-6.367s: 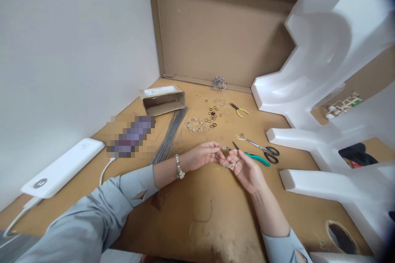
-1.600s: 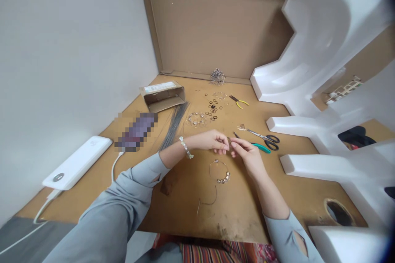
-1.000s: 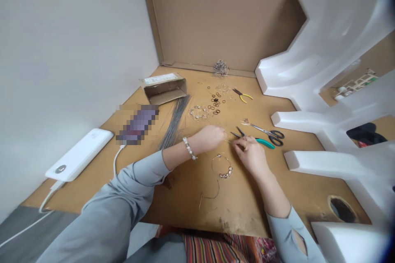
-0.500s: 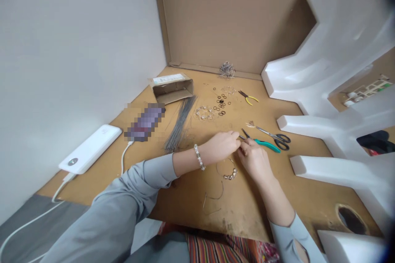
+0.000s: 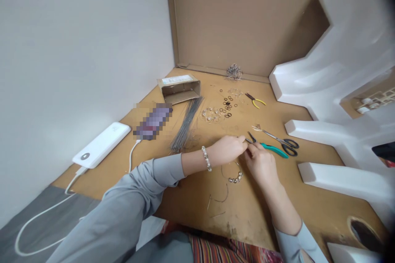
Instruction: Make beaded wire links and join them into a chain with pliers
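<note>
My left hand (image 5: 231,147) and my right hand (image 5: 261,160) meet over the table, fingertips pinched close together. What lies between them is too small and covered to make out. Teal-handled pliers (image 5: 274,150) are right behind my right hand, partly hidden by it, jaws pointing away to the left. Below the fingers is a thin wire loop with several clear beads (image 5: 235,178); whether its upper end reaches my fingers cannot be told. A loose curved piece of wire (image 5: 222,199) rests closer to me. A beaded bracelet (image 5: 206,159) circles my left wrist.
Black-handled scissors (image 5: 288,146) and yellow-handled pliers (image 5: 258,102) lie to the right. Dark rings (image 5: 227,109), a coil with beads (image 5: 211,114), a wire bundle (image 5: 185,127) and a small open carton (image 5: 180,88) are farther back. A phone and power bank (image 5: 101,144) sit left; white foam (image 5: 336,185) borders the right.
The whole view has shifted, so everything appears slightly farther right and mostly lower. Both hands keep their pinched pose over the same spot.
</note>
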The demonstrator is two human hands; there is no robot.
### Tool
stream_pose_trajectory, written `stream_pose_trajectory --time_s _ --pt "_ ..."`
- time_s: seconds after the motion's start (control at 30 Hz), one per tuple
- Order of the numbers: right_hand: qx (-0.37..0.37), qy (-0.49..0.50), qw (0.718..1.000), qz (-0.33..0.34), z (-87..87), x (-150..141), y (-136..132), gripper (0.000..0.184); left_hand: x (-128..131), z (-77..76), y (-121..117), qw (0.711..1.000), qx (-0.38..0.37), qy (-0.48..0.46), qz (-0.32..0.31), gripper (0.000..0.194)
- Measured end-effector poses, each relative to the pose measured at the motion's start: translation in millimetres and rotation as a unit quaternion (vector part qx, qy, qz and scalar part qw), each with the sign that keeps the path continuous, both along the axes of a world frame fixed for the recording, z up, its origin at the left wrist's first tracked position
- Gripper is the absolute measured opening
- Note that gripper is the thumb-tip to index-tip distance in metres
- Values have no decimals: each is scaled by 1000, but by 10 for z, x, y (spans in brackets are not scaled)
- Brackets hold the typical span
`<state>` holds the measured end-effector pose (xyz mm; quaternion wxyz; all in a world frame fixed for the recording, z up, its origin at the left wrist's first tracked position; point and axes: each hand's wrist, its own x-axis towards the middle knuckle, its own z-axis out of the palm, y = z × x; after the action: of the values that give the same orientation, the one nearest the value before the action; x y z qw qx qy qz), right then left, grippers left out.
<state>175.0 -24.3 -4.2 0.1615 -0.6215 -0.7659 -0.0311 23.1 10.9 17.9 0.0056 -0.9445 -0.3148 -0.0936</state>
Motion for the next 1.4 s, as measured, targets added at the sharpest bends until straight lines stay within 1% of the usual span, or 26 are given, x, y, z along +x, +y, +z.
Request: stream_pose_trajectory --time_s 0.07,0.17,0.23,0.27,0.3,0.33,0.37,0.43,0.47,0.5,0.57,0.63,0.67,0.73,0.87,0.97,1.07,1.27,1.4 --pt "14 39 999 4 -11 12 16 22 -3 12 17 1000 -19 -16 14 14" --pt "23 156 987 10 -19 47 44 21 -11 24 63 995 -64 -65 38 18" --pt "-2 260 966 -7 -12 68 55 21 -12 13 102 984 -104 -133 52 20" --pt "-27 313 949 -22 -3 77 59 22 -9 -1 122 974 -133 -176 55 19" --pt "-57 365 929 -36 9 84 62 24 -5 -19 142 957 -174 -222 59 18" --pt "-88 416 904 -46 23 92 64 26 2 -40 161 933 -231 -267 62 15" --pt "-118 464 876 -51 40 100 67 28 10 -61 179 901 -299 -308 64 13" --pt "-165 545 820 -51 75 124 73 31 24 -93 209 821 -432 -368 65 9" --pt "-183 577 794 -47 91 139 77 32 27 -100 221 783 -483 -387 64 8" --pt "-199 604 771 -44 106 158 81 33 26 -100 230 752 -520 -400 63 8" --pt "-230 639 733 -37 130 200 86 32 13 -83 244 709 -568 -415 54 9" --pt "-258 652 713 -22 148 243 85 29 -15 -53 257 674 -607 -420 37 14" --pt "-268 651 710 -13 155 263 82 28 -31 -37 265 659 -625 -418 29 17" --pt "-274 643 715 5 167 297 71 27 -62 -7 283 636 -654 -408 20 21" --pt "-274 631 725 34 176 335 46 24 -102 25 317 613 -692 -382 14 19" --pt "-287 624 725 43 172 342 41 24 -112 24 326 605 -705 -369 6 18" --pt "-280 627 725 41 157 328 50 23 -111 20 319 600 -709 -371 4 19" --pt "-228 641 732 19 130 266 61 24 -91 -15 309 601 -696 -393 -15 22" --pt "-183 638 748 3 125 255 69 24 -82 -49 309 591 -693 -412 -40 22"
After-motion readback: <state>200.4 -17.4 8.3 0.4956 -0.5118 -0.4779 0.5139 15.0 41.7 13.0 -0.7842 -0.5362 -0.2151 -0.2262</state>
